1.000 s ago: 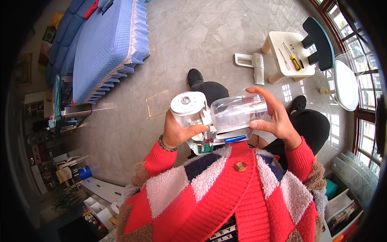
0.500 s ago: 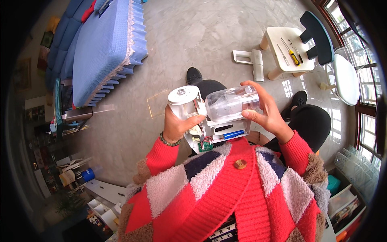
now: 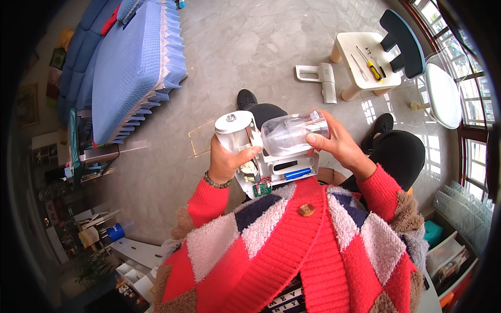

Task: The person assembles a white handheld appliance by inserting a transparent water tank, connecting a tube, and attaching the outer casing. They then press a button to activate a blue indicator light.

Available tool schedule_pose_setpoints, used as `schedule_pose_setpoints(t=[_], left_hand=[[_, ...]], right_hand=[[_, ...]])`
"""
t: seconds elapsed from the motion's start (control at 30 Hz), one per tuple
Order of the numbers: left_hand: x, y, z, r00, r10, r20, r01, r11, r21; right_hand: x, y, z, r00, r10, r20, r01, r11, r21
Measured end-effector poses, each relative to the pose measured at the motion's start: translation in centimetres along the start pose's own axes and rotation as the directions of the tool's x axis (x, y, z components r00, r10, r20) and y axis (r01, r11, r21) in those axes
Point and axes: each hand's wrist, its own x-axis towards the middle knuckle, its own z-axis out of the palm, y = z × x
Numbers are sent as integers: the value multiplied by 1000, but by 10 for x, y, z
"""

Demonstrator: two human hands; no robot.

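Seen from above, we begin at nine o'clock, where a blue quilted sofa cover (image 3: 133, 68) runs along the frame's edge above the grey marble floor (image 3: 250, 47); nothing there is touched.

Toward the centre, our left hand (image 3: 227, 159) is wrapped firmly around the white cylindrical body (image 3: 236, 130) of a small handheld appliance, thumb over its front, fingers closed on it; we judge the hold is meant to steady the unit upright in front of the chest while the other hand works. Its round cap faces up; below it, at six o'clock from the hand, an opened white housing (image 3: 279, 169) shows a green circuit board (image 3: 262, 189) and a blue cell-like part (image 3: 297, 173), so the casing appears to be off.

Just right of centre, our right hand (image 3: 339, 146) clasps the clear plastic canister (image 3: 292, 133), fingertips pressed on its far end, thumb beneath; the canister lies on its side, its mouth against the white body, probably held so it lines up with the seat there. It looks transparent, empty and slightly clouded; whether it is locked in or loose, we cannot tell.

At one o'clock, well apart from the hands, a white appliance piece (image 3: 319, 78) lies on the floor; beyond it a small cream table (image 3: 347, 49) bears a yellow-handled screwdriver (image 3: 371, 67), beside a dark-backed chair (image 3: 404, 39).
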Motion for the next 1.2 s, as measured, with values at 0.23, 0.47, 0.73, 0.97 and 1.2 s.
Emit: schedule_pose_setpoints(t=[0.23, 0.47, 0.73, 0.97, 1.2], left_hand=[[2, -5, -3, 1000, -12, -8, 12, 1000, -15], [8, -18, -11, 993, -103, 55, 112, 975, -194], [22, -2, 0, 996, -69, 54, 76, 988, -136], [80, 15, 28, 967, -161, 196, 220, 916, -337], [131, 1, 61, 954, -138, 266, 221, 923, -315]], right_hand=[[0, 13, 5, 974, -211, -81, 200, 972, -124], [13, 4, -4, 821, -546, 166, 531, 622, -576], [5, -18, -11, 972, 229, -57, -233, 971, -62], [9, -47, -45, 898, -439, -33, 391, 830, -397], [20, -53, -85, 960, -62, -274, 60, 998, -17]])
